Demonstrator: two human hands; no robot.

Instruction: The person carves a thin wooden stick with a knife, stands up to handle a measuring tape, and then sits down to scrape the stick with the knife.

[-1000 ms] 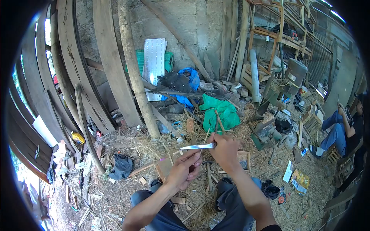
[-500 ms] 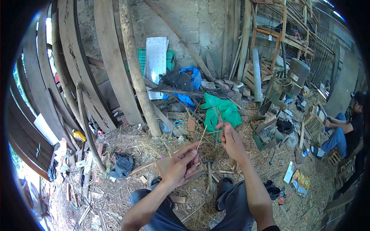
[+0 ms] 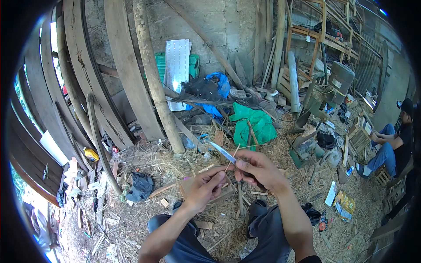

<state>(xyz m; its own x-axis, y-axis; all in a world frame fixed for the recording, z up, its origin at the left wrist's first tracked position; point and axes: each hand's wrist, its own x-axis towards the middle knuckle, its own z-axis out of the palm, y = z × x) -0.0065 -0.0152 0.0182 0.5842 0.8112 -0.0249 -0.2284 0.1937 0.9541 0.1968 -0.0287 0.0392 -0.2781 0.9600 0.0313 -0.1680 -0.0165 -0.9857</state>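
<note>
A knife (image 3: 222, 152) is gripped in my right hand (image 3: 262, 172), its pale blade pointing up and to the left. My left hand (image 3: 205, 188) is closed with the fingertips pinching a thin wooden stick (image 3: 237, 148). The stick slants up to the right and crosses the blade near my right thumb; whether the edge touches it I cannot tell. Below my hands, a wooden block (image 3: 224, 194) sits on the ground between my feet, partly hidden by my left hand. My right fingers hide the knife's handle.
A green plastic bag (image 3: 252, 125) lies ahead, beside a blue tarp (image 3: 222, 87). A machine with a motor (image 3: 341, 81) stands at right. Another person (image 3: 394, 140) sits at far right. A black bag (image 3: 140, 187) and wood scraps cover the ground at left.
My right hand has come down and turned, bringing the knife blade into plain view across the stick. My left hand stays nearly in place, pinching the stick.
</note>
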